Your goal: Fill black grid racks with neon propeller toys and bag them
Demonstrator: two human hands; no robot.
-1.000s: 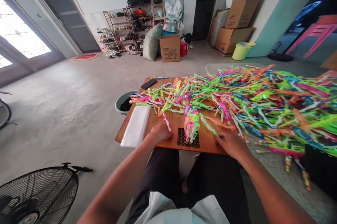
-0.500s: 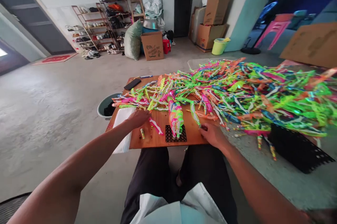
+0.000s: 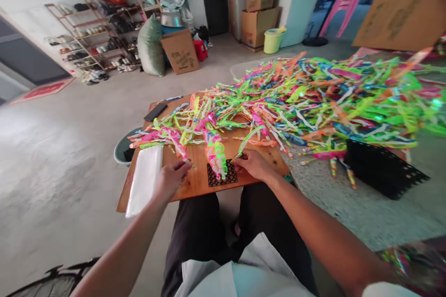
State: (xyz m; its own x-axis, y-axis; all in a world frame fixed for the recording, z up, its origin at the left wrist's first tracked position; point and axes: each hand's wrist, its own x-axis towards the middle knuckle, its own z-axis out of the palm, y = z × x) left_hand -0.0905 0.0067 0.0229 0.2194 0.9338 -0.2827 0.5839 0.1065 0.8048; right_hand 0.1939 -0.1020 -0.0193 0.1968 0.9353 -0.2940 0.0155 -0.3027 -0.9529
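My left hand (image 3: 172,177) is closed at the near end of a pink and white plastic strip toy (image 3: 178,146) on the board's left side. A green and white strip toy (image 3: 248,138) runs from the pinched fingers of my right hand (image 3: 253,165) up toward the pile. Between my hands, a row of overlapping coloured strip toys (image 3: 216,150) stands on a small black plastic grid (image 3: 212,180). My right fingertips are at the grid's right edge. Under it lies the wooden board (image 3: 198,185), in front of my knees.
A large pile of neon strip toys (image 3: 299,97) spreads over the board's back and far to the right. White plastic bags (image 3: 144,178) lie at the board's left edge, a phone (image 3: 155,112) behind them. A basin (image 3: 121,148) stands left; a black crate (image 3: 381,167) lies right.
My left hand has drawn back toward me with a pink and white strip toy. My right hand has moved left to the grid with the green one. The view has shifted.
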